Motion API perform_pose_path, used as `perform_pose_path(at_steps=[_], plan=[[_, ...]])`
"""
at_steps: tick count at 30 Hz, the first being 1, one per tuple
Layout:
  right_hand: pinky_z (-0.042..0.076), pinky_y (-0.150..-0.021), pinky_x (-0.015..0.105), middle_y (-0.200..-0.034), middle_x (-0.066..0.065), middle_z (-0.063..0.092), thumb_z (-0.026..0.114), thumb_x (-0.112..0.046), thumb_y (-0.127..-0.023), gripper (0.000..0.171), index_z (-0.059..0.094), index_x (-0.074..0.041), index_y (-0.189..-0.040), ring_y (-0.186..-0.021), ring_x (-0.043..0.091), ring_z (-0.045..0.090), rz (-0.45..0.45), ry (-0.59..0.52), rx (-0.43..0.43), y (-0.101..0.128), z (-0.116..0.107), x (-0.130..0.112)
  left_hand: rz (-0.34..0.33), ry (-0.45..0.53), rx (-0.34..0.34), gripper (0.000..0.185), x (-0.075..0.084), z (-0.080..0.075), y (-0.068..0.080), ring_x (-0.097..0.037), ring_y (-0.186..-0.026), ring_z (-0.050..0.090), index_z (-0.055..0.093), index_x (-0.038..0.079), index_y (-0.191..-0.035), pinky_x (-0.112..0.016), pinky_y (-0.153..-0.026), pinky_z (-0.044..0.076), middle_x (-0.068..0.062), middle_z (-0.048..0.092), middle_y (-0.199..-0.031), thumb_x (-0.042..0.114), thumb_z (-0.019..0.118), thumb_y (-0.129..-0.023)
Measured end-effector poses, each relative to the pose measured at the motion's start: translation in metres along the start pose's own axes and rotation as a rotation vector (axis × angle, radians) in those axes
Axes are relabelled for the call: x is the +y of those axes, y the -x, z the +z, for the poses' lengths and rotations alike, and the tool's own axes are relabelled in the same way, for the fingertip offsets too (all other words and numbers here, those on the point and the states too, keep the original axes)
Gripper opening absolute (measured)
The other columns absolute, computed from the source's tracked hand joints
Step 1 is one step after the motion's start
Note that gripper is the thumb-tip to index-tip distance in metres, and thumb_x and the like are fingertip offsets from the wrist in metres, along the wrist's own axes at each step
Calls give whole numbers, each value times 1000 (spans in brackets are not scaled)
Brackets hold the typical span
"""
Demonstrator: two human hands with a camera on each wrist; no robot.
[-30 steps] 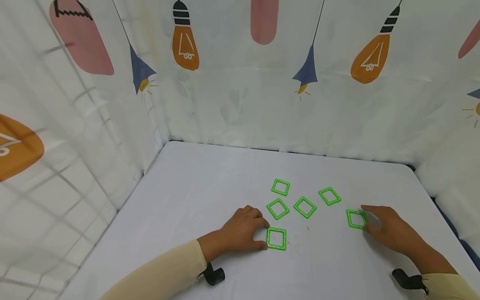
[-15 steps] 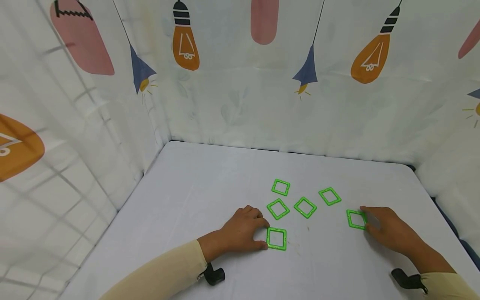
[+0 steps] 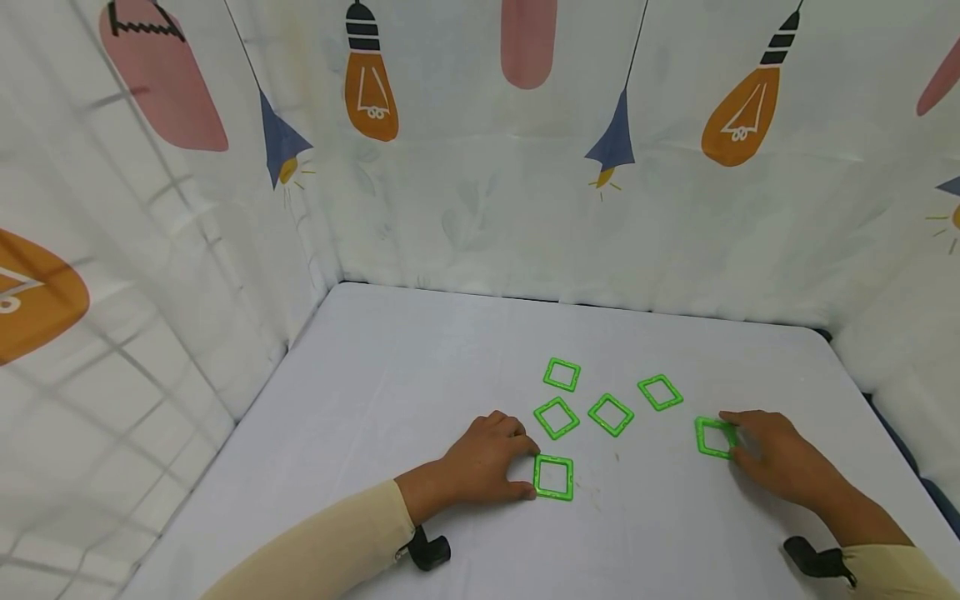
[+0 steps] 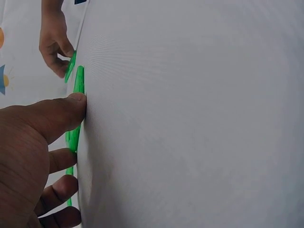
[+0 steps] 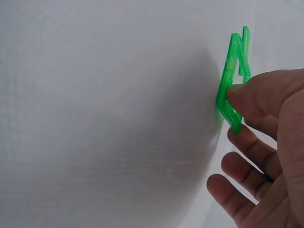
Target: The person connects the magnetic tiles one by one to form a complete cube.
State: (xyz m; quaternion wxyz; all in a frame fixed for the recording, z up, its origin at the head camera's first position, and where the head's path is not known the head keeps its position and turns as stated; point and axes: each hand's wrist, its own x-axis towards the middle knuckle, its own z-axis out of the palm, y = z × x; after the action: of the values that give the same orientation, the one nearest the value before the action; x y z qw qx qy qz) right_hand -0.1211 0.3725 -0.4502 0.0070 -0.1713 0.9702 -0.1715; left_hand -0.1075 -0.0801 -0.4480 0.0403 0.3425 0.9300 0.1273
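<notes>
Six flat green plastic square frames on a white cloth-covered table (image 3: 420, 375), all lying within the right half of it. Nearest the person, one green square frame (image 3: 553, 477) lying flat, touched on its left edge by the left hand (image 3: 487, 458), fingers bent over that edge and thumb along the near corner; from the left wrist view, thumb tip pressed down to the cloth beside the frame's green rim (image 4: 78, 83), fingers curled loosely below it, so a light hold rather than a wide-spread hand. Farther right, a second green square frame (image 3: 714, 437) with its right side under the right hand (image 3: 772, 458); in the right wrist view, that frame (image 5: 230, 95) tipped up off the cloth, pinched between thumb and forefinger, the other three fingers (image 5: 247, 147) hanging loosely curled beneath. Between and beyond the two hands, four more green frames lying flat and apart from one another: one just beyond the left hand (image 3: 556, 417), one in the middle (image 3: 611, 414), one farthest back (image 3: 562, 374), one to the right of that (image 3: 660, 392). Cream sleeves on both forearms, a black wrist-worn camera mount (image 3: 427, 550) by the left cuff. Around the table, white curtain walls (image 3: 465, 167) printed with orange light bulbs, pink ovals and blue lamp shades.
</notes>
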Motion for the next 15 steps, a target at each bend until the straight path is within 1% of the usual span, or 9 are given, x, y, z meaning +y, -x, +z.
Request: perform_pose_path(at_steps=[4, 8, 13, 15], plan=[[40, -93, 69, -126, 31, 58, 79, -6, -84, 55, 60, 4, -134, -118, 55, 47, 44, 28, 1, 1, -1, -2, -3, -1, -2, 51, 0, 1, -1, -14, -118, 48, 70, 26, -126, -35, -102, 38, 9, 57, -117, 55, 79, -85], [40, -92, 71, -127, 31, 56, 81, -9, -84, 56, 60, 2, -135, -118, 54, 46, 78, 30, -5, 2, -3, -4, -7, 1, -6, 51, 0, 1, -1, -14, -119, 47, 70, 27, -126, -36, -103, 38, 9, 57, -117, 55, 79, -85], [40, -92, 71, -129, 31, 56, 82, -10, -84, 56, 60, 0, -135, -119, 54, 46, 85, 19, -1, 3, -4, -4, -7, 7, -7, 51, 0, 0, 0, -14, -118, 47, 70, 26, -126, -36, -103, 38, 8, 57, -117, 55, 79, -85], [43, -90, 68, -126, 29, 59, 82, -10, -83, 56, 60, 0, -134, -115, 52, 50, 76, 12, 3, 4, -4, -4, -6, 6, -7, 50, 0, 0, 0, -14, -118, 47, 70, 26, -126, -36, -103, 38, 8, 57, -117, 55, 79, -86]])
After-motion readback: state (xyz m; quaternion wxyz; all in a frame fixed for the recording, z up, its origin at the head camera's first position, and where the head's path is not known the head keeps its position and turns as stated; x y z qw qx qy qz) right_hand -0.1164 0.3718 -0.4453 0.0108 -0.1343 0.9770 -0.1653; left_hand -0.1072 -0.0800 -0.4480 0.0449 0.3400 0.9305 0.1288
